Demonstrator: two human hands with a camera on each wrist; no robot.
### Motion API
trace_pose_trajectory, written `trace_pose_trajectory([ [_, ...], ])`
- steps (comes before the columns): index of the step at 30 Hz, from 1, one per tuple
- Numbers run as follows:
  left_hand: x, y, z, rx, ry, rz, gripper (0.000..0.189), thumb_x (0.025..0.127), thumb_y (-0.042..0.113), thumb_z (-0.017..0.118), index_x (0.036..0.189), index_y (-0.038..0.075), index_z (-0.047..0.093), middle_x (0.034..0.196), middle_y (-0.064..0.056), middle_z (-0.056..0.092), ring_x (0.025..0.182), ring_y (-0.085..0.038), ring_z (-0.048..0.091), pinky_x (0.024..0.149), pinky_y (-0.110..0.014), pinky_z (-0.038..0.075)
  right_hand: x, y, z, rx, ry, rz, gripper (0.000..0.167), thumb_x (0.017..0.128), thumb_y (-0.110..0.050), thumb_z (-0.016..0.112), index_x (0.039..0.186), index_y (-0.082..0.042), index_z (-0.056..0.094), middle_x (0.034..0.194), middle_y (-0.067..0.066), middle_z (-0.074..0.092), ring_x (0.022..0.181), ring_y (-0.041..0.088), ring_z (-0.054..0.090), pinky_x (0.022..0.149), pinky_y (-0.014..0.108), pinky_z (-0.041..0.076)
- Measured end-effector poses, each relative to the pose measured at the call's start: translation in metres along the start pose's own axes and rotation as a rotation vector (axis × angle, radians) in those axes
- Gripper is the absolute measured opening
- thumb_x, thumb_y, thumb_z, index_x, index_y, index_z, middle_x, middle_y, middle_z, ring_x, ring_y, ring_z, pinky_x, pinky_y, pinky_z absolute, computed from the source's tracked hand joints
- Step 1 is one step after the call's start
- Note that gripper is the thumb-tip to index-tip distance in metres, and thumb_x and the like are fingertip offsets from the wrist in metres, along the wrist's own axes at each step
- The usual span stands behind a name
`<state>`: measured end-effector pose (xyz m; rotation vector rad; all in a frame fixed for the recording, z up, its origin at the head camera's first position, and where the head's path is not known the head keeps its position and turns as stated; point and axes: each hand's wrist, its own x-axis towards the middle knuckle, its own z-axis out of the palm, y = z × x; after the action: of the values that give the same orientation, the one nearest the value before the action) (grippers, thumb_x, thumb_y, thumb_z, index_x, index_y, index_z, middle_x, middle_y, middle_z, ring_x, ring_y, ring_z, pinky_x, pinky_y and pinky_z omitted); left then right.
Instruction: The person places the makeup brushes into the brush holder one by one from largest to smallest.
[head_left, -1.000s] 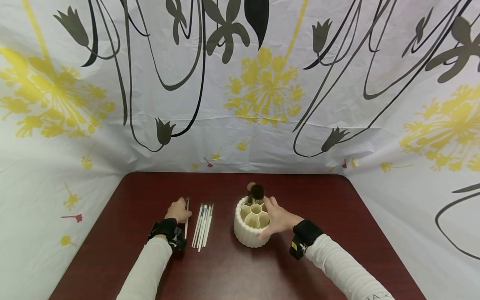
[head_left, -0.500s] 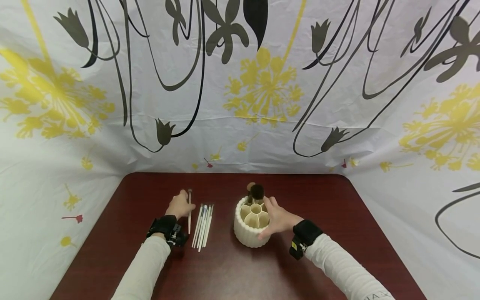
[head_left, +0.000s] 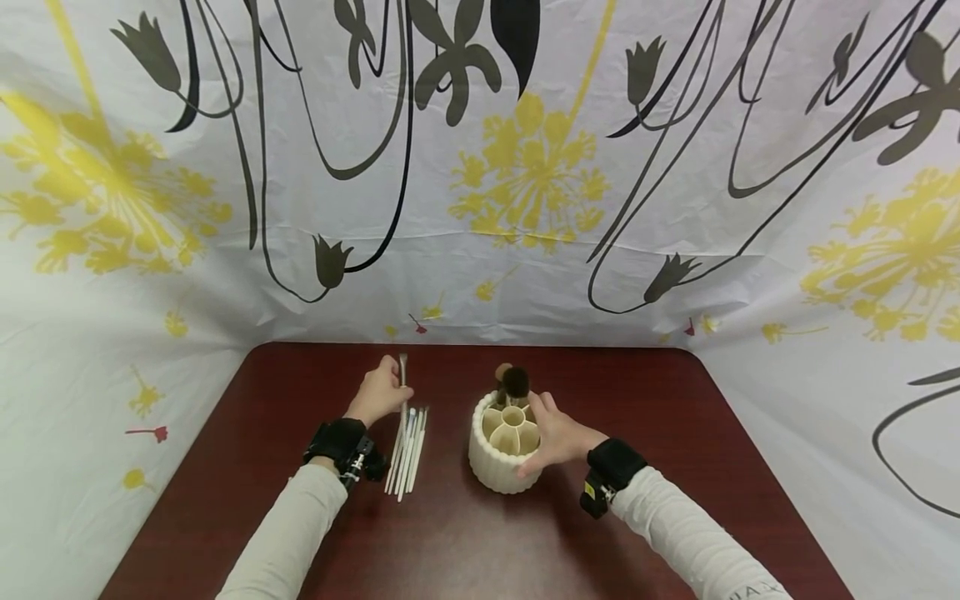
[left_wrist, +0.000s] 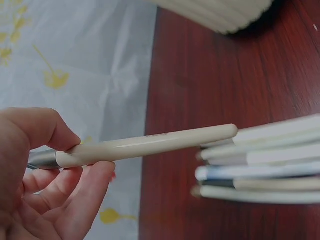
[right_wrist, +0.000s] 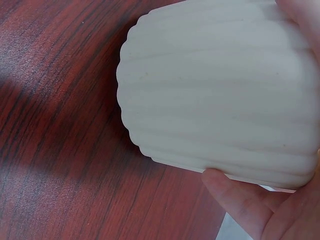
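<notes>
My left hand (head_left: 379, 393) pinches a makeup brush (left_wrist: 150, 145) between thumb and fingers. Its cream handle with a metal ferrule is raised above the table, the handle end pointing toward several thin brushes (head_left: 406, 454) laid side by side on the table. In the head view the held brush overlaps their upper ends. My right hand (head_left: 558, 437) grips the side of a cream ribbed brush holder (head_left: 495, 467), thumb on the near side and fingers round the far rim. The holder stands upright with open compartments about a central tube; dark-tipped makeup brushes (head_left: 514, 383) stand in its back part.
The dark red wooden table (head_left: 480, 550) has rounded far corners. Behind it and along its sides hangs a white cloth (head_left: 420, 208) with yellow and grey flower prints. The loose brushes lie left of the holder.
My left hand has lifted the makeup brush off the table and carried it right and away from me, over the tops of the row. My right hand stays on the holder.
</notes>
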<state>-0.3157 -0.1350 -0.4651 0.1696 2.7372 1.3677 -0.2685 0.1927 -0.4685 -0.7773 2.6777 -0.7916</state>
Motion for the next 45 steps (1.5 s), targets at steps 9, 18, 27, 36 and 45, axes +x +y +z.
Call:
trace_pose_trajectory([
  [9, 0.000, 0.034, 0.009, 0.065, 0.023, 0.119, 0.034, 0.076, 0.009, 0.061, 0.101, 0.004, 0.040, 0.076, -0.007, 0.049, 0.061, -0.016, 0.047, 0.054, -0.027, 0.039, 0.000, 0.002, 0.000, 0.005, 0.005, -0.005, 0.131, 0.049, -0.053, 0.082, 0.143, -0.003, 0.007, 0.117, 0.014, 0.030, 0.105, 0.025, 0.043, 0.084, 0.035, 0.042],
  [18, -0.005, 0.058, 0.014, 0.074, 0.007, 0.181, 0.033, 0.075, 0.006, 0.060, 0.101, 0.004, 0.040, 0.076, -0.007, 0.046, 0.059, -0.016, 0.045, 0.053, -0.026, 0.038, 0.000, 0.002, 0.001, 0.007, 0.015, -0.014, 0.131, 0.049, -0.052, 0.083, 0.143, -0.002, 0.007, 0.117, 0.015, 0.031, 0.105, 0.026, 0.043, 0.084, 0.036, 0.042],
  [27, -0.009, 0.072, 0.023, -0.016, 0.027, 0.261, 0.029, 0.077, 0.005, 0.060, 0.099, 0.007, 0.042, 0.081, -0.007, 0.051, 0.066, -0.015, 0.051, 0.057, -0.026, 0.041, -0.001, 0.001, 0.000, 0.003, 0.003, 0.002, 0.131, 0.050, -0.052, 0.082, 0.142, 0.001, 0.006, 0.120, 0.016, 0.029, 0.107, 0.026, 0.042, 0.084, 0.035, 0.042],
  [36, -0.014, 0.094, 0.027, -0.064, 0.035, 0.314, 0.028, 0.075, 0.006, 0.061, 0.097, 0.007, 0.043, 0.083, -0.006, 0.054, 0.070, -0.013, 0.057, 0.060, -0.027, 0.047, -0.001, 0.000, -0.001, 0.009, -0.001, 0.002, 0.131, 0.051, -0.051, 0.082, 0.142, 0.002, 0.005, 0.122, 0.017, 0.028, 0.109, 0.027, 0.041, 0.085, 0.037, 0.042],
  [45, -0.014, 0.103, 0.033, -0.124, 0.018, 0.321, 0.027, 0.077, 0.006, 0.060, 0.098, 0.007, 0.043, 0.083, -0.007, 0.056, 0.070, -0.014, 0.058, 0.059, -0.027, 0.047, -0.001, 0.000, 0.000, 0.009, 0.008, -0.011, 0.130, 0.051, -0.051, 0.082, 0.142, 0.003, 0.006, 0.121, 0.017, 0.029, 0.109, 0.028, 0.041, 0.086, 0.037, 0.042],
])
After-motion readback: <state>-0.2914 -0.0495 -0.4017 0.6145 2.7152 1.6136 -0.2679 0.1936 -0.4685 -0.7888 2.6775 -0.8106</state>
